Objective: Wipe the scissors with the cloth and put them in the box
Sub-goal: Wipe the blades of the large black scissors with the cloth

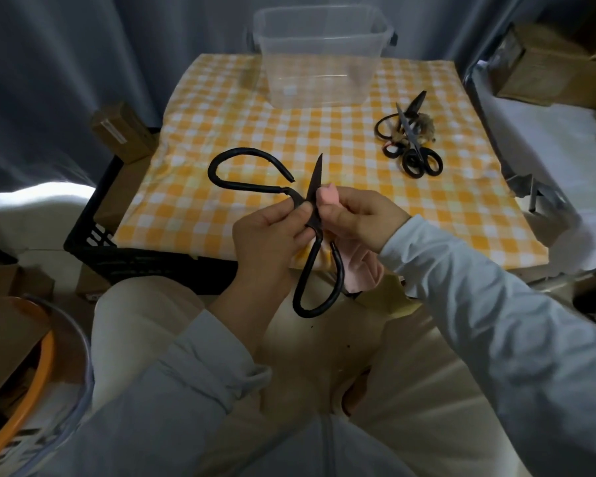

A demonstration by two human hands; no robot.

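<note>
Gripping scissors (314,189) at pivot in left hand (265,235), blade aimed away toward box (320,60); pinching cloth (326,199) against blade with right hand (362,215).

**The tally: scissors, cloth, box and the rest**

Scissors: one large black pair (313,191) at 6 o'clock of the table, plus a heap of scissors (410,136) at 2 o'clock. The heap holds at least three pairs and is too tangled for an exact count. There are two hands at 6 o'clock, the left hand (265,235) and the right hand (362,215). There is one pink cloth (362,271), one clear box (320,60) at 12 o'clock, one checked tablecloth (255,125), and one black crate (93,242) at 8 o'clock.
</note>
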